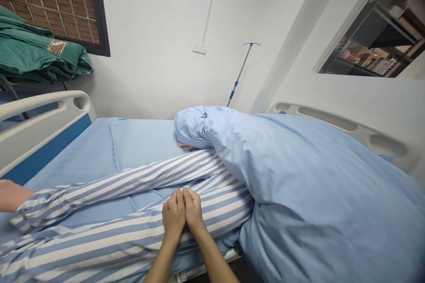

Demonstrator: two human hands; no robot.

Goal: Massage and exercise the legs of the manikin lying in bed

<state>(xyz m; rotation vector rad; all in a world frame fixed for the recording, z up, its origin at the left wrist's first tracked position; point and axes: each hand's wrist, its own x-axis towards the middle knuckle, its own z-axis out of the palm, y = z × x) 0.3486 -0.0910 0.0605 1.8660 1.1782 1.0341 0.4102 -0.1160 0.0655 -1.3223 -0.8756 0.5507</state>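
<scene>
A person in blue-and-white striped pyjamas [133, 181] lies along the hospital bed [99, 146], with a bare foot [11, 194] at the far left. A light blue duvet [299, 177] covers the rest of the body on the right. My left hand [173, 217] and my right hand [193, 211] sit side by side, touching each other. Both rest on the nearer striped trouser leg [219, 212], just left of the duvet's edge. Their fingers are pressed together and curled down into the cloth. A bit of skin [186, 146] shows under the duvet's far end.
White bed rails stand at the left [43, 110] and at the far right [332, 119]. A drip pole [241, 70] leans by the white wall. Folded green cloth [36, 53] lies at the upper left. A window onto shelves [378, 40] is at the upper right.
</scene>
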